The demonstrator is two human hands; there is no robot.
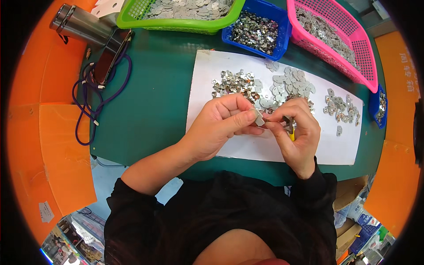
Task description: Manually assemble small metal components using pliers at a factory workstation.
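Over the white sheet, my left hand pinches a small flat grey plate between thumb and fingers. My right hand meets it from the right, its thumb and index finger closed on a tiny part at the plate's edge, mostly hidden by the fingertips. A dark tool with a yellow end is tucked in the right palm; its kind is not clear. Beyond my hands lie a heap of small shiny metal clips and a pile of grey plates. More pieces lie scattered to the right.
Along the table's far side stand a green basket, a blue bin and a pink basket, all holding small parts. A small blue tray sits at the right edge. At the left are a steel flask, a phone and a purple cord.
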